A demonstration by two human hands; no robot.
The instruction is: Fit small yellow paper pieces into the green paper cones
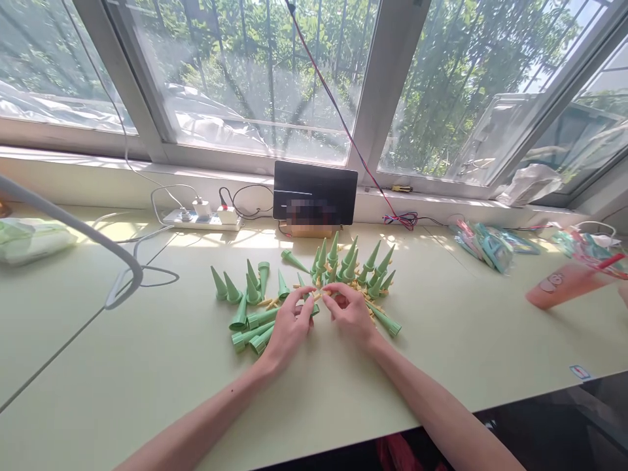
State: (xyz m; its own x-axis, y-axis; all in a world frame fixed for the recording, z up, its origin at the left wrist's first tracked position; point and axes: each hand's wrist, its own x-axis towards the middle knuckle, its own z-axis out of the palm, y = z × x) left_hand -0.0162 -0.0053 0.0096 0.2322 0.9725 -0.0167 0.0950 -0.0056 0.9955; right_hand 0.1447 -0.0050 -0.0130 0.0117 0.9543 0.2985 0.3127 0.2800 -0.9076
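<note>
My left hand (290, 320) is closed in a pinch, its thumb and index finger at a small yellow plastic piece (316, 296). From the other side my right hand (350, 314) pinches at the same piece, the fingertips of both hands almost meeting. A green end (314, 310) shows just under the left fingers; whether that hand grips it, I cannot tell. Left of my hands, several hollow green plastic spikes (243, 317) lie or stand on their wide ends. Behind them stands a group of upright green spikes (350, 265) with yellow pieces among them. One spike (387, 320) lies beside my right hand.
A dark tablet (314, 193) leans at the back of the pale table (186, 392). A power strip (203, 221) and cables lie to its left. A grey curved tube (98, 226) crosses the left side. Plastic packets (488, 245) and a pink cup (572, 284) are at right.
</note>
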